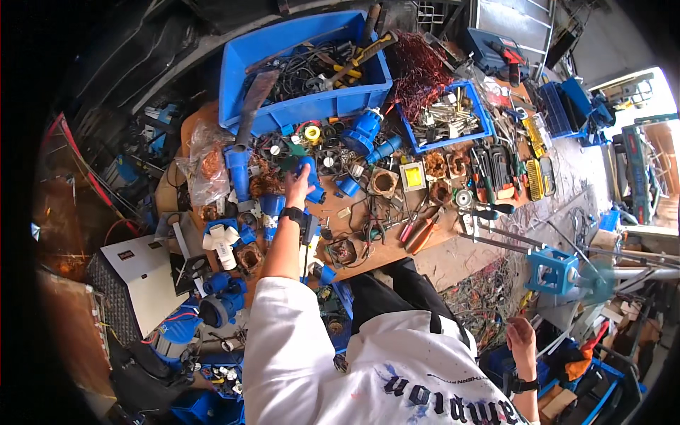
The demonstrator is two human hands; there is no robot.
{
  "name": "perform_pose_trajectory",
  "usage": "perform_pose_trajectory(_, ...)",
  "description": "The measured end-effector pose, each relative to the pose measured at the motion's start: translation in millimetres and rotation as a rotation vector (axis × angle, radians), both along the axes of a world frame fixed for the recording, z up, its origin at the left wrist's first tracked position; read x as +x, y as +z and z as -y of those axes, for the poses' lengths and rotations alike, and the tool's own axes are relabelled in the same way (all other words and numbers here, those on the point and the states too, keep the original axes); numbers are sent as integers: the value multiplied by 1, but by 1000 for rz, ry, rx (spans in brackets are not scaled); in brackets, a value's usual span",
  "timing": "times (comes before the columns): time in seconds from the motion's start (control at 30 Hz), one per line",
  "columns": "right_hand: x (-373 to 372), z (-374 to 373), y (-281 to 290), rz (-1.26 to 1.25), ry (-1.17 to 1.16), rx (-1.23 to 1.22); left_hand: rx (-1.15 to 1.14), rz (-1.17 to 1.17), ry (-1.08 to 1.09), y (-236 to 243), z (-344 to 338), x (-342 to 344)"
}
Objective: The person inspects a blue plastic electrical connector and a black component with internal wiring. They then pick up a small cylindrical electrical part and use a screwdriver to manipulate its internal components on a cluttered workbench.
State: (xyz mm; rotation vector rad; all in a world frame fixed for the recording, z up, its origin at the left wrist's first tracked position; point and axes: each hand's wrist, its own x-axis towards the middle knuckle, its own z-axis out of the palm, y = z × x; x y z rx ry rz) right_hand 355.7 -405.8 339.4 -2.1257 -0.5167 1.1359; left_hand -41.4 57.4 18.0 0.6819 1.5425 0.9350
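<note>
Stretched out over the workbench, my left hand (296, 190) is closed around a blue plastic housing (310, 180). Its fingertips are partly hidden. A blue cylinder (239, 173) stands to the left of this hand, and another blue housing (348, 186) lies to its right. Blue motor parts (272, 205) are just below the wrist. Low at my right side, away from the bench, my right hand (521, 336) hangs with its fingers curled and nothing visible in them.
A large blue crate (312, 110) of tools and wire stands at the back, a hammer (363, 58) across its edge. Nearby are tangled red wire (421, 69) and a blue tray (448, 145) of metal parts. Pliers (373, 228) and orange-handled cutters (423, 232) lie near the front edge.
</note>
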Motion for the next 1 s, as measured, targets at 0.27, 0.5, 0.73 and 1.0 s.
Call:
perform_pose_trajectory(0.27,9,-22,-12,15,81,-47,262,-48,123,-4,81,-17)
perform_pose_trajectory(0.5,9,-55,-36,-9,280,-135,240,-547,-258,27,223,-17)
perform_pose_trajectory(0.73,-18,-96,-32,-64,334,-172,365,-1024,-597,24,251,2)
perform_pose_trajectory(1.0,-33,-76,-32,-27,377,-175,448,-1242,-882,0,244,15)
